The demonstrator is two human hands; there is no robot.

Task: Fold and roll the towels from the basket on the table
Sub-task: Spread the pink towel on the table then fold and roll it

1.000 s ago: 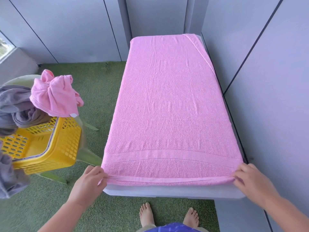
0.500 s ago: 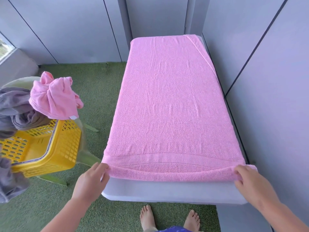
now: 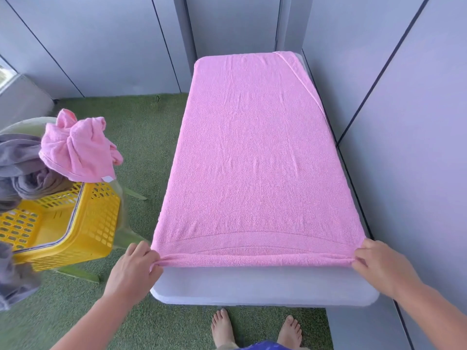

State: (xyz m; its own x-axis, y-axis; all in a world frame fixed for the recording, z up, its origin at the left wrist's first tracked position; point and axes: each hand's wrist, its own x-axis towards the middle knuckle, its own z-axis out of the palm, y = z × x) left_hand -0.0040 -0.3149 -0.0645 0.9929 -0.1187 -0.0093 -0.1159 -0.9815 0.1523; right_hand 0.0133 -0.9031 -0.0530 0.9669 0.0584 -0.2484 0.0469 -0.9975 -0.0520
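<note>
I look down on a pink towel (image 3: 255, 160) spread flat along the white table (image 3: 265, 286). Its near hem is gathered into a narrow roll just short of the table's front edge. My left hand (image 3: 134, 269) pinches the roll's left end, fingers curled over the cloth. My right hand (image 3: 376, 266) pinches the right end the same way. Left of the table, over green turf (image 3: 141, 137), a tilted yellow basket (image 3: 75, 228) carries a crumpled pink towel (image 3: 75, 147) and grey towels (image 3: 22, 168) at its rim.
</note>
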